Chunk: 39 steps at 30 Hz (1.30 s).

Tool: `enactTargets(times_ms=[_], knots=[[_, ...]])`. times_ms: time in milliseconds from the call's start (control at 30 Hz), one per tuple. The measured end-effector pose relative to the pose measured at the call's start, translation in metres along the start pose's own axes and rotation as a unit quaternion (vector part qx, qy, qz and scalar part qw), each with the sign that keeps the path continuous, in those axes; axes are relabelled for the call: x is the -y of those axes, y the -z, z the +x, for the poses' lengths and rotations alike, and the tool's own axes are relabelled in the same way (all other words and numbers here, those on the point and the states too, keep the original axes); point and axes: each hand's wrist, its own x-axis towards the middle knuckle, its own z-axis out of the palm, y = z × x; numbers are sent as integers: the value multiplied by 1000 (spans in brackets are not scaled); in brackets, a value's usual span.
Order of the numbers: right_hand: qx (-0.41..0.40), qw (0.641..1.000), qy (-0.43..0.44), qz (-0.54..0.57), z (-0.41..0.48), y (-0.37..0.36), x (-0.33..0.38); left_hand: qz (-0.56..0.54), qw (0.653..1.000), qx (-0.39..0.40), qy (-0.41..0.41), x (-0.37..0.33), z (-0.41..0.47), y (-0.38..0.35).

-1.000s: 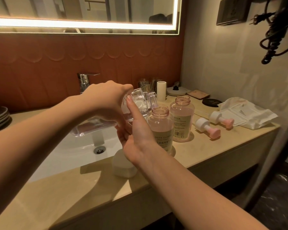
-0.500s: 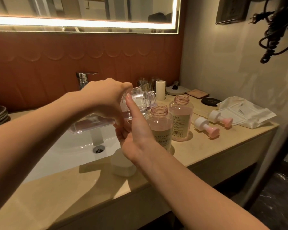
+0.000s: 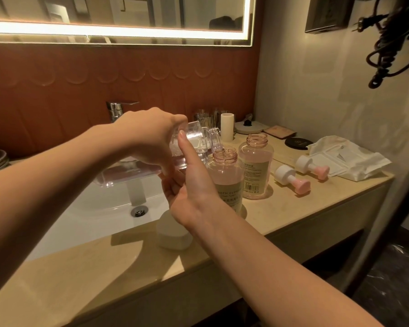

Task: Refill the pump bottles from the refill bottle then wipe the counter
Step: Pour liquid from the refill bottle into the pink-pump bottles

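Head view: left hand (image 3: pixel 149 135) grips tilted refill bottle (image 3: pixel 197 140), right hand (image 3: pixel 196 187) braces it, fingers straight. Pose unchanged; mouth over 1 o'clock pump bottle (image 3: pixel 227 182), fill likely continuing.

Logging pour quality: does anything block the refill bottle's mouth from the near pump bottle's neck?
Nothing visible. The refill bottle tips over the near pump bottle, neck open; pump heads lie aside on the counter.

Counter (image 3: pixel 293 206) w/ 2 open pink bottles (image 3: pixel 227 182) (image 3: pixel 256 171), 2 pump heads (image 3: pixel 293 180) (image 3: pixel 313 167).
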Motion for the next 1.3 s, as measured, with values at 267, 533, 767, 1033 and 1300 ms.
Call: enactTargets(times_ms=[267,533,767,1033,1300], knots=[[5,1000,5,4,-1,0,1,8,1000,0,-6,-2,-1,2],[5,1000,4,2,-1,0,1,10,1000,10,-8,-3,0,3],[5,1000,2,5,-2,0,1,8,1000,8,-8,-3,-1,5],[12,1000,4,1,-4,-1,2,3,1000,10,-11,-5,-3,7],[15,1000,-1,-5,-6,-1,3,-3,1000,11,-14,-7,-6,9]])
